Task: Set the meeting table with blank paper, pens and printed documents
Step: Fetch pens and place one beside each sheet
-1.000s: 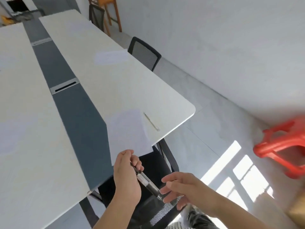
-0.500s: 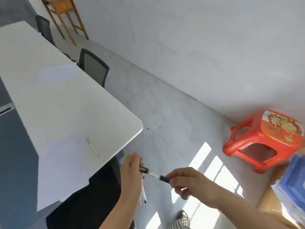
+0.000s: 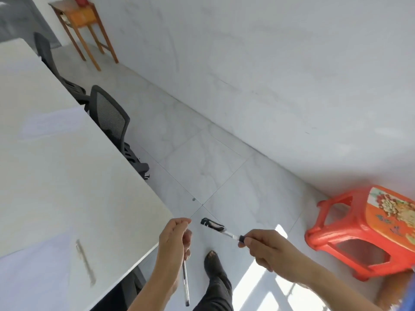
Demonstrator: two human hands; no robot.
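Head view: found right hand (image 3: 267, 250) pinching clear pen (image 3: 221, 228) by its dark end, mid-air over floor, right of table (image 3: 67, 176) corner. Found left hand (image 3: 174, 243) curled round second pen (image 3: 185, 286), barrel hanging down, top hidden in fist. Made out blurred pen-like strip (image 3: 85, 262) on near sheet (image 3: 33, 277); couldn't confirm. Saw red stool (image 3: 359, 232) cut off at right.

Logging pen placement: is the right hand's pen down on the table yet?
No, the right hand pinches the pen by one end in the air over the floor, apart from the table.
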